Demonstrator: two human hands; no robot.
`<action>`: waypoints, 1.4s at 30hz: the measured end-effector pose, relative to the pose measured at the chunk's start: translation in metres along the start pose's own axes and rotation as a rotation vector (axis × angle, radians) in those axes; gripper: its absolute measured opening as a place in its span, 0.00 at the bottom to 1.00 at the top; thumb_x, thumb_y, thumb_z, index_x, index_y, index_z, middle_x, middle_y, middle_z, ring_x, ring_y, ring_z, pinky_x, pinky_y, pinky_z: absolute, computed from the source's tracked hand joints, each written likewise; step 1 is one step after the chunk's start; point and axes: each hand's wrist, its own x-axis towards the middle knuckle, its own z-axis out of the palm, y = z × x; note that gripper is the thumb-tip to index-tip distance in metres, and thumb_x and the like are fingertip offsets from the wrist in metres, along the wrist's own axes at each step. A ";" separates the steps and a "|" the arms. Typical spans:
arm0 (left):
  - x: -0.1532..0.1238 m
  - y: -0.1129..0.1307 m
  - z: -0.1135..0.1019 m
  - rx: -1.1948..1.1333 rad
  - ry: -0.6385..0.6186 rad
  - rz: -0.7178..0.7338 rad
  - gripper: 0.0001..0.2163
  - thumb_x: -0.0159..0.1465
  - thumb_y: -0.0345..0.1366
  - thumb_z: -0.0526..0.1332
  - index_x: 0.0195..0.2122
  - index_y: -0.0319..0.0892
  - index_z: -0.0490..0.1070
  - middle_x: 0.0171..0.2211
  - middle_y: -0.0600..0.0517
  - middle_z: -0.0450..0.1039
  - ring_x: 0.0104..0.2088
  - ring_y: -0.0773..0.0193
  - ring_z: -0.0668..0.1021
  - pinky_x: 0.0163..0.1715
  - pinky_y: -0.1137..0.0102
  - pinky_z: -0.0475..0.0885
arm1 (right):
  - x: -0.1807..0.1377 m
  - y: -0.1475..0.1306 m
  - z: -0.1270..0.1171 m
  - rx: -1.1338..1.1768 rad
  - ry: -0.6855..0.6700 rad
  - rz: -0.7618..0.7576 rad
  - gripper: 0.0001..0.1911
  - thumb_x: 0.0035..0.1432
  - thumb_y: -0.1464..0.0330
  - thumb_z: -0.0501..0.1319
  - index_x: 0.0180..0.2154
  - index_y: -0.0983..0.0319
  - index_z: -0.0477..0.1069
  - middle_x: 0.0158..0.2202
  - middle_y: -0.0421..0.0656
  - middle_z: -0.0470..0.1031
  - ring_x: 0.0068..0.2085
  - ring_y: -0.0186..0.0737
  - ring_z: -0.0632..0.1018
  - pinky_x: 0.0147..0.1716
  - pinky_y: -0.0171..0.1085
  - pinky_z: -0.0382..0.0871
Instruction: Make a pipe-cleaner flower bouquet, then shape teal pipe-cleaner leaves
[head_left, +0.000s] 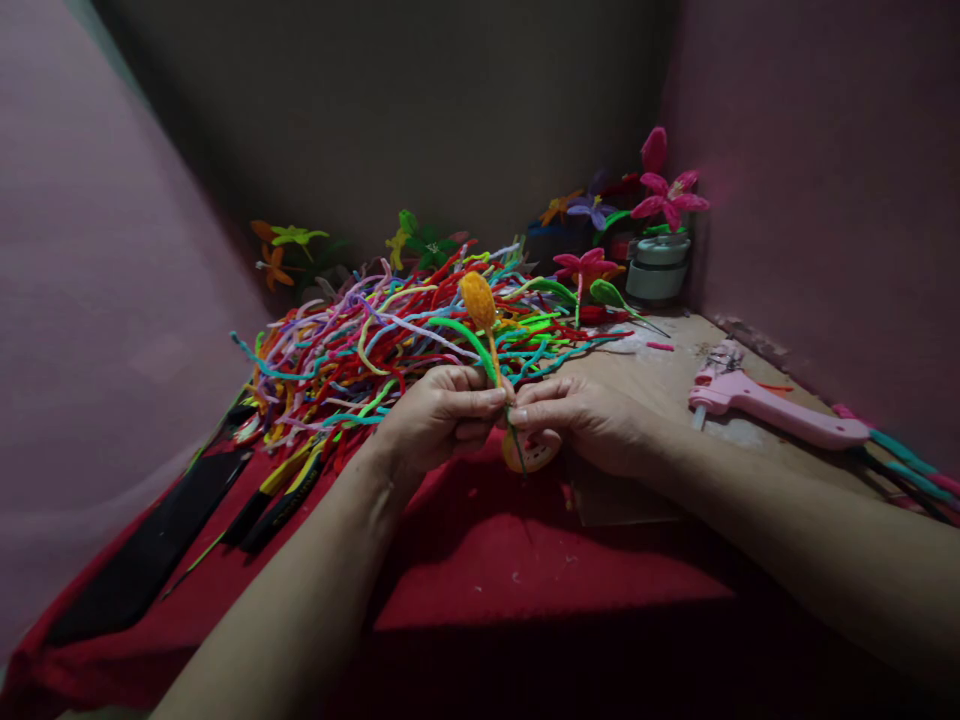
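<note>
An orange pipe-cleaner flower bud point(478, 300) stands upright between my hands, its orange stem running down to my fingertips. My left hand point(454, 408) is closed in a pinch around the stem, with a bright green pipe-cleaner leaf point(469, 340) beside it. Thumb and forefinger of my right hand point(577, 420) meet at the lower part of the same stem, touching my left fingertips. A thin dark green end point(517, 450) points down below the fingers. Under my right hand is a round roll point(531, 455) with a pale, holed core; whether the fingers hold it is unclear.
A heap of coloured pipe cleaners point(360, 330) covers the back of the red cloth point(487, 560). Yellow-black pliers point(281, 495) and a black flat object point(150, 550) lie left. A pink glue gun point(772, 400) rests on the board at right. Finished flowers point(670, 200) stand behind.
</note>
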 end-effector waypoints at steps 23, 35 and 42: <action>0.003 -0.002 -0.007 -0.160 -0.132 -0.052 0.07 0.53 0.33 0.63 0.28 0.33 0.68 0.16 0.58 0.59 0.12 0.82 0.50 0.09 0.83 0.48 | -0.003 -0.006 0.005 -0.020 -0.006 -0.003 0.12 0.45 0.63 0.63 0.22 0.66 0.69 0.19 0.37 0.62 0.21 0.27 0.59 0.22 0.33 0.51; 0.004 -0.003 0.011 0.111 0.162 0.014 0.11 0.51 0.38 0.65 0.24 0.37 0.65 0.14 0.59 0.56 0.12 0.78 0.57 0.12 0.80 0.50 | 0.000 0.000 0.003 -0.093 0.098 -0.014 0.10 0.45 0.65 0.61 0.20 0.66 0.67 0.17 0.36 0.61 0.20 0.27 0.59 0.21 0.32 0.49; -0.001 0.003 -0.001 0.135 0.012 -0.135 0.11 0.51 0.36 0.65 0.20 0.35 0.65 0.12 0.61 0.50 0.11 0.81 0.51 0.10 0.80 0.43 | -0.002 0.001 0.004 -0.027 -0.022 0.069 0.10 0.43 0.66 0.63 0.19 0.66 0.67 0.17 0.37 0.63 0.20 0.27 0.61 0.22 0.33 0.52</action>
